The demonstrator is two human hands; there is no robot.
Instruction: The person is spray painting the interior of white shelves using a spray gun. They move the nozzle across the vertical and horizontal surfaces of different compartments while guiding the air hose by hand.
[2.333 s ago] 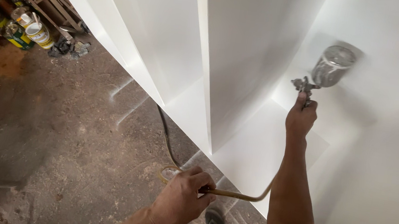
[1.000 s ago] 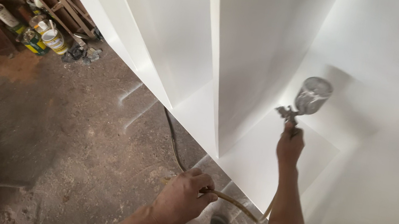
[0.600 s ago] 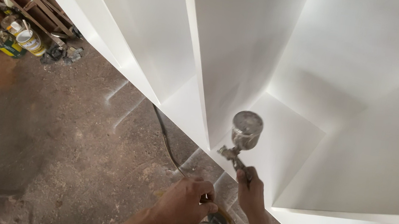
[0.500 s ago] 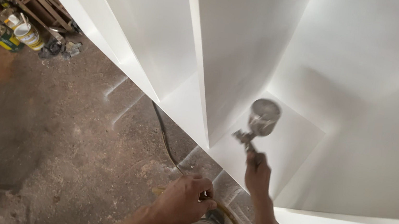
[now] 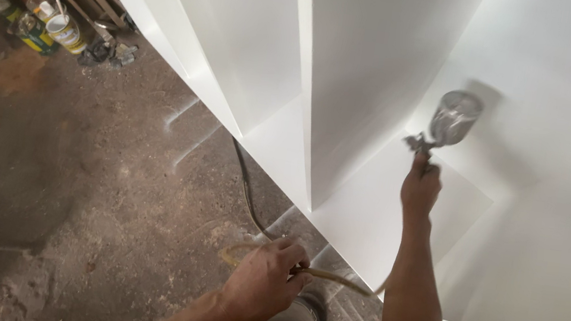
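Right hand [image 5: 420, 192] clenched round metal spray gun with shiny cup [image 5: 448, 124], deep inside white cabinet compartment [image 5: 367, 218]. Left hand [image 5: 266, 280] gripping tan air hose [image 5: 329, 275] near cabinet's lower front edge. Risk: slack hose brushing wet panel, smearing finish.

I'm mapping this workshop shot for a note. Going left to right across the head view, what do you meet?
Paint cans on the floor by the wooden rack, then the left hand holding the hose, then the right hand holding the spray gun inside the white cabinet.
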